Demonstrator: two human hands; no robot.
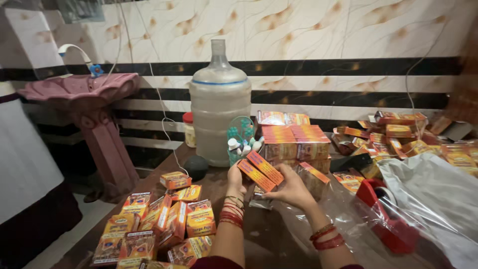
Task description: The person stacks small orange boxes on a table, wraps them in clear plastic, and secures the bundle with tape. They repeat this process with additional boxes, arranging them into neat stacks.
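Left hand (236, 180): raised mid-table, fingers clasping the near end of two slim orange cartons (260, 171), held side by side and tilted, faces up toward the camera.
Right hand (293, 191): palm cupped under the same pair, steadying it.
Near left: loose heap of orange cartons (164, 224) on the brown table (259, 234).
Far centre: stacked cartons (295, 142), large water jug (219, 104), small white bottles (244, 146).
Right: red tape dispenser (386, 214), clear plastic sheet (433, 194).
Far left: pink washbasin (79, 89)
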